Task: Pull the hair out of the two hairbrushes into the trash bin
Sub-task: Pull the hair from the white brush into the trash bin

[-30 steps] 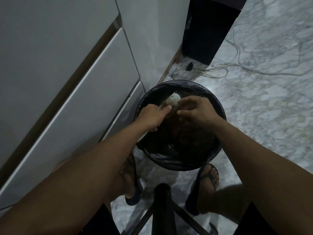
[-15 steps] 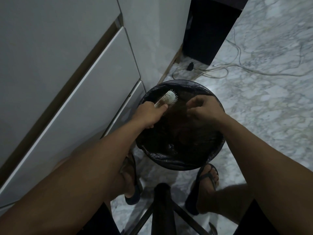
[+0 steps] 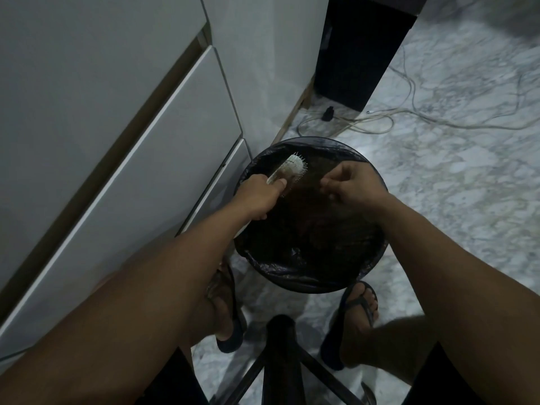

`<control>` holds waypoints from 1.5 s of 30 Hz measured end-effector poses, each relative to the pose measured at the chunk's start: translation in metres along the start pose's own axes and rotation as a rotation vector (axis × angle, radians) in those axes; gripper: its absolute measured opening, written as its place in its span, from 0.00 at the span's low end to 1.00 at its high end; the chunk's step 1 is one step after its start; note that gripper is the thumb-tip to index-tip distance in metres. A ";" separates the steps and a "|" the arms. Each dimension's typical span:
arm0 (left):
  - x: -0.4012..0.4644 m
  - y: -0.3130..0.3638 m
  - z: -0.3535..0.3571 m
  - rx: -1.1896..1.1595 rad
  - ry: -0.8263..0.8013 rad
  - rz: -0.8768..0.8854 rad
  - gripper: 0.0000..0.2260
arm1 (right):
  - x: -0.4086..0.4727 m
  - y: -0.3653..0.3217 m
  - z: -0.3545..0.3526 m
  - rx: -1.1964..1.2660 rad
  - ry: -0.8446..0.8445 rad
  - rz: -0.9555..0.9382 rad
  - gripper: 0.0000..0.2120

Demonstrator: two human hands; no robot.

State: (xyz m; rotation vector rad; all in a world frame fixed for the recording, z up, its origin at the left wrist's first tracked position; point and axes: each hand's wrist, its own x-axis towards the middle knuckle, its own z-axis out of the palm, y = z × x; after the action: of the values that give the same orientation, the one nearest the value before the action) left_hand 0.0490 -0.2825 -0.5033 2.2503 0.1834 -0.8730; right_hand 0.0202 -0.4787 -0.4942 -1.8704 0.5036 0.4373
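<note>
A round trash bin [image 3: 304,283] lined with a black bag stands on the floor in front of me. My left hand [image 3: 258,197] grips the handle of a white hairbrush [image 3: 292,168] over the bin's far left side, bristles turned toward the right. My right hand [image 3: 349,184] hovers over the bin's right side, a hand's width from the brush, with its fingertips pinched together. Whether hair is caught between those fingers is too dark to tell. Only one hairbrush is in view.
White cabinet drawers [image 3: 131,159] run along the left, close to the bin. A dark stool [image 3: 282,358] stands between my feet in sandals. Loose cables [image 3: 380,118] lie on the marble floor beyond the bin, next to a black box [image 3: 359,51].
My right hand has pulled away from the brush head toward the right, over the bin. My left hand has tipped the brush slightly up and away.
</note>
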 end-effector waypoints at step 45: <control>0.011 -0.007 0.008 0.358 0.170 0.137 0.22 | 0.001 0.003 0.007 -0.086 -0.037 -0.163 0.04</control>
State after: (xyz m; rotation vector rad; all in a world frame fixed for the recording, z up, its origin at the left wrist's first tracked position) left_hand 0.0504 -0.2840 -0.5181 2.6367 -0.0554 -0.6829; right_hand 0.0187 -0.4733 -0.4993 -1.9657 0.3086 0.3890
